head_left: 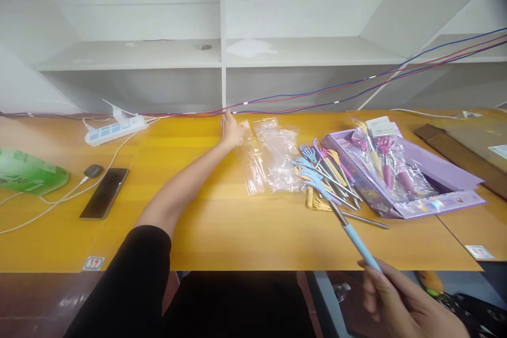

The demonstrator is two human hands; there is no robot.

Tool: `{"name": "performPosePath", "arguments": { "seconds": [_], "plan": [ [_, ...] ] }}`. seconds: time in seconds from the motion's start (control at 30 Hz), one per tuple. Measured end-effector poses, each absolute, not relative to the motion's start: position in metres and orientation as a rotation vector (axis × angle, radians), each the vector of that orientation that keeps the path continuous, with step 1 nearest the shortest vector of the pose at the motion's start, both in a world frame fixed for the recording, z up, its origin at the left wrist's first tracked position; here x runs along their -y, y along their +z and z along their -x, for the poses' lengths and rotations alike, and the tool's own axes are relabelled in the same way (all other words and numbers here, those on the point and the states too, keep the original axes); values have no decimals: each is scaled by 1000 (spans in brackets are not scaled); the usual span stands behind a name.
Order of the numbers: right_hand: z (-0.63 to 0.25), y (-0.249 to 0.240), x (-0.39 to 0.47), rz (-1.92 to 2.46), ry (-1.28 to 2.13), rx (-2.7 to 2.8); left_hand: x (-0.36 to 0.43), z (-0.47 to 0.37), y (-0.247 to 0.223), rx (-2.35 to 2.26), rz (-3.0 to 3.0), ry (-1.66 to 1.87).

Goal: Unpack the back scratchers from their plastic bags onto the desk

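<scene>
The held back scratcher (351, 235) is pale blue and silver, the carton (447, 163) lilac, the table (237, 232) orange-yellow

A white power strip (116, 131) lies left of centre, above a dark phone (104, 194). A green package (31, 171) sits at the left edge, a numbered label (94, 263) lower left. Cables (371, 77) cross the upper right before white shelves (317, 52).

The frame's left edge cuts off the green pack (31, 171) and its right edge the brown cardboard (459, 148), the right hand (404, 296) hides one end of the blue back scratcher (349, 231), and whether the left hand (230, 131) holds a clear bag (253, 169) is unclear.
</scene>
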State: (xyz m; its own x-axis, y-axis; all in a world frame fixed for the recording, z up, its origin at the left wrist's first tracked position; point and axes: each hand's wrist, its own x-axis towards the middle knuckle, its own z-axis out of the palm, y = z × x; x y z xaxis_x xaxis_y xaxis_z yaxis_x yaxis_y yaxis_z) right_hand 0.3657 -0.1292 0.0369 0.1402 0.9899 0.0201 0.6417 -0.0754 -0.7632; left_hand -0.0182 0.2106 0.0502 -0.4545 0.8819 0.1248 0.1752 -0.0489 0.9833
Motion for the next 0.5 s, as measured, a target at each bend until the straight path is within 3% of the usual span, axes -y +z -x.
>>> {"name": "performPosePath", "arguments": {
  "seconds": [0.1, 0.23, 0.33, 0.4, 0.5],
  "plan": [
    [-325, 42, 113, 1709, 1037, 1455, -173, 28, 66, -1695, -1614, 1309],
    [-268, 24, 89, 1468, 1542, 1254, -76, 24, 65, -919, -1512, 766],
    [-232, 16, 77, 1301, 1797, 1275, -1, 12, 53, -700, -1441, 554],
    [-215, 19, 71, 1208, 1803, 1501, 30, 7, 48, -769, -1410, 603],
    [-203, 32, 61, 1171, 1533, 1728, 48, 9, 45, -1049, -1589, 632]
  ]
}}
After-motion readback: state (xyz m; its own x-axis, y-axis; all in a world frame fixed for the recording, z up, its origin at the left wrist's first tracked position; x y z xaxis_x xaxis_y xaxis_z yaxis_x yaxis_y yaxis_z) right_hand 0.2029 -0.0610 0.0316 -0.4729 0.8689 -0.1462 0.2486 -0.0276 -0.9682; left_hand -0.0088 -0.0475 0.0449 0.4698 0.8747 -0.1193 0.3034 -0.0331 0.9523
